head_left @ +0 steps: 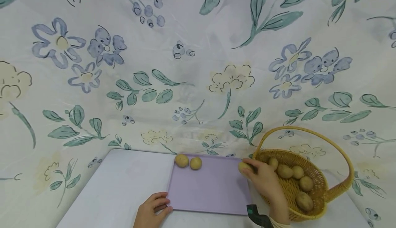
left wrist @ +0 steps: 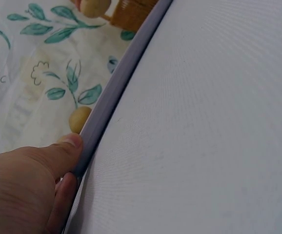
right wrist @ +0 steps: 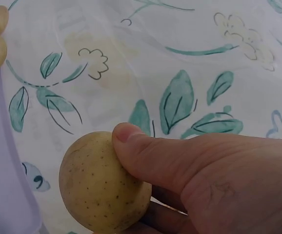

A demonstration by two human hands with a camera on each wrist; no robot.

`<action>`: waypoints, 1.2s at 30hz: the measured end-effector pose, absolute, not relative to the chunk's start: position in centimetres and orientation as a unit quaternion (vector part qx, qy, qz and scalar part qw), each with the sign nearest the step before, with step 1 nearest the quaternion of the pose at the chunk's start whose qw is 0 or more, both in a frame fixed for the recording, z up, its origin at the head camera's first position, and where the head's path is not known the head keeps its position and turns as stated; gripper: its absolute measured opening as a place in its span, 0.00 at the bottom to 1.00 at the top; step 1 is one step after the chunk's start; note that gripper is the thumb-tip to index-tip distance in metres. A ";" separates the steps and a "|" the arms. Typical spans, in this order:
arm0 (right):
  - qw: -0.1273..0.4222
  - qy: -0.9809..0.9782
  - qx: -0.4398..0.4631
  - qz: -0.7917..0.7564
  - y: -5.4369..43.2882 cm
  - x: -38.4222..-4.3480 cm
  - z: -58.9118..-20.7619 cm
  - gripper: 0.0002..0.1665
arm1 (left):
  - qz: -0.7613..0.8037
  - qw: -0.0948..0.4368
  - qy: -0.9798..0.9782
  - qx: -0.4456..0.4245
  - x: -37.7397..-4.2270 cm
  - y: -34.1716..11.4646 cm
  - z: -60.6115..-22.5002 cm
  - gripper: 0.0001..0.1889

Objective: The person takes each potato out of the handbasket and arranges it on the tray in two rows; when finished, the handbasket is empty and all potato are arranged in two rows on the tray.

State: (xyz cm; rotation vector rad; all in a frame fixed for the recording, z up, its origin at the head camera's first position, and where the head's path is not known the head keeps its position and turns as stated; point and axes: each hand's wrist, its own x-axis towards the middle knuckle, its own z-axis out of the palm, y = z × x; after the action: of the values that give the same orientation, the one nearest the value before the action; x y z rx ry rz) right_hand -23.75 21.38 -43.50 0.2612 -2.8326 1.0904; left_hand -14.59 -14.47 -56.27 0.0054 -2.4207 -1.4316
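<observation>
Left hand (head_left: 153,210) pinches flat lilac rectangular tray (head_left: 210,188) at its edge, likely steadying it; right hand (head_left: 266,182) pinches round yellow-brown potato (right wrist: 97,183).

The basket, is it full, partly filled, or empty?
Partly filled: in the head view, at least five potatoes lie inside the basket, with bare weave showing around them.
</observation>
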 end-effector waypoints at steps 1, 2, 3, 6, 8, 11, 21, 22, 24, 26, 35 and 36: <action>0.047 -0.928 0.087 0.360 21.2 -23.8 -43.5 0.20 | -0.502 0.160 -0.850 0.003 -14.6 -14.5 -56.2 0.11; 0.049 -0.927 0.088 0.361 21.1 -23.9 -43.6 0.20 | -0.502 0.156 -0.851 0.005 -14.6 -14.5 -56.2 0.11; 0.050 -0.926 0.089 0.363 20.9 -24.0 -43.6 0.20 | -0.502 0.151 -0.851 0.006 -14.6 -14.5 -56.2 0.10; 0.050 -0.923 0.090 0.370 20.4 -24.1 -43.7 0.20 | -0.507 0.138 -0.851 0.009 -14.6 -14.6 -56.0 0.10; 0.049 -0.922 0.089 0.373 20.1 -24.2 -43.8 0.20 | -0.509 0.136 -0.850 0.009 -14.5 -14.6 -56.0 0.10; 0.047 -0.920 0.088 0.378 19.5 -24.3 -43.8 0.20 | -0.507 0.142 -0.850 0.007 -14.5 -14.6 -56.1 0.10; 0.056 -0.915 0.092 0.388 17.5 -24.5 -43.8 0.19 | -0.500 0.162 -0.851 -0.003 -14.6 -14.6 -56.4 0.10; 0.056 -0.913 0.093 0.393 17.3 -24.6 -43.8 0.19 | -0.501 0.164 -0.850 -0.005 -14.6 -14.6 -56.4 0.10; 0.057 -0.912 0.095 0.396 16.9 -24.6 -43.9 0.19 | -0.499 0.169 -0.850 -0.012 -14.6 -14.6 -56.4 0.10; 0.059 -0.910 0.098 0.399 16.5 -24.8 -44.0 0.19 | -0.498 0.172 -0.850 -0.018 -14.5 -14.6 -56.3 0.10; 0.058 -0.903 0.103 0.413 14.8 -25.2 -44.6 0.19 | -0.511 0.155 -0.845 -0.024 -14.4 -14.7 -56.3 0.10; 0.056 -0.903 0.102 0.414 14.7 -25.3 -44.7 0.19 | -0.513 0.152 -0.844 -0.025 -14.4 -14.8 -56.4 0.10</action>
State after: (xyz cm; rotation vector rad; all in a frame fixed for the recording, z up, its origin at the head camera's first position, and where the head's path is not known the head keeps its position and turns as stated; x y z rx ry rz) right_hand -25.26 14.68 -44.69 0.3109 -2.7385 1.2572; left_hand -14.44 -14.76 -56.35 -0.0708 -2.4231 -1.4716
